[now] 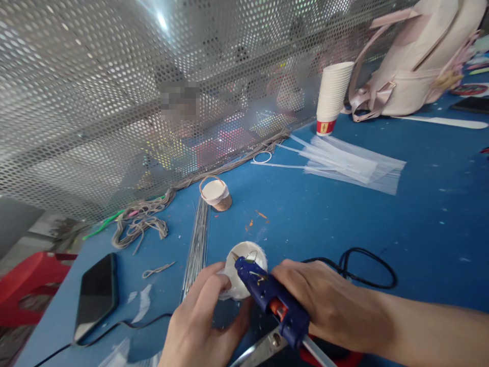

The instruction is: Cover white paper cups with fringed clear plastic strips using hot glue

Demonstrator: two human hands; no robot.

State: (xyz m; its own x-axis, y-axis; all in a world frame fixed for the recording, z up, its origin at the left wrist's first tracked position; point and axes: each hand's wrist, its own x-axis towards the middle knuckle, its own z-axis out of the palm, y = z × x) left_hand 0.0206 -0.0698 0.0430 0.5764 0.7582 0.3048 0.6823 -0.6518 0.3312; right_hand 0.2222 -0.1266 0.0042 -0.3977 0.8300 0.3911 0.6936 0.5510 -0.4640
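Note:
My left hand [208,318] grips a small white paper cup [241,291] by its near left side, the cup's mouth tilted up toward me. My right hand [319,293] is wrapped round a dark blue hot glue gun [263,285]. Its metal nozzle lies over the cup's opening, near the inner left rim; whether it touches cannot be told. A glue stick [319,351] sticks out of the gun's back end. Partly hidden beneath the gun and my hands lie scissors [263,346] with red handles. Beyond the cup stands a small bucket [217,196] with a twine handle.
Wire strands [196,239] run beside the bucket. Grey cord [143,221] lies along the perforated metal panel [114,102]. A phone [97,295] rests at left. Clear plastic strips [355,165], stacked paper cups [333,97] and a pink backpack [408,76] are farther back; a black cable [370,280] is at right.

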